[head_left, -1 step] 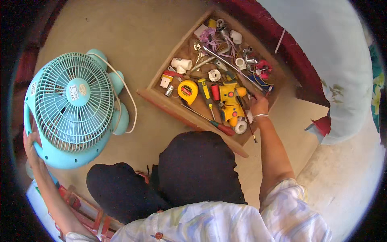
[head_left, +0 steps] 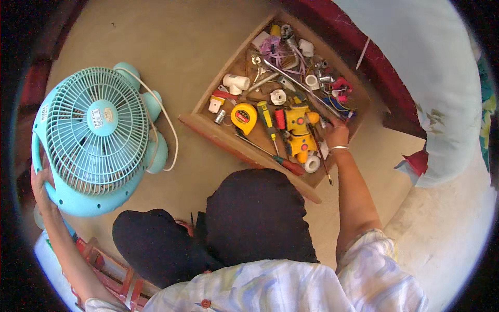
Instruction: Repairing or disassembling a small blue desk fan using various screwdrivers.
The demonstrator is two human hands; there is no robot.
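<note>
Bare tan floor underfoot, seen from above over dark-trousered knees and a pale patterned shirt. Landmark: wooden drawer full of tools, set at an angle on the floor.

Inside the drawer: yellow tape measure near its front edge, yellow-handled screwdriver just right of the tape, yellow power tool right again, roll of white tape at the front right corner, white pipe elbow toward the left wall, long metal rod lying diagonally across the middle, tangle of pink and purple cord at the far end. Red-handled screwdriver resting on the drawer's front rim.

Right hand reaching into the right side of the drawer, bangle at the wrist, fingers down among the small parts just right of the power tool; thin dark rod running past the hand's left edge; cannot tell whether gripped.

Well left of the drawer, light blue table fan tilted grille-up, white cord looping between fan and drawer. Left hand at the fan's far left rim, fingers curled around the lower edge of its housing, holding it.

Beyond the drawer's right side, dark red furniture edge and white bedding.
</note>
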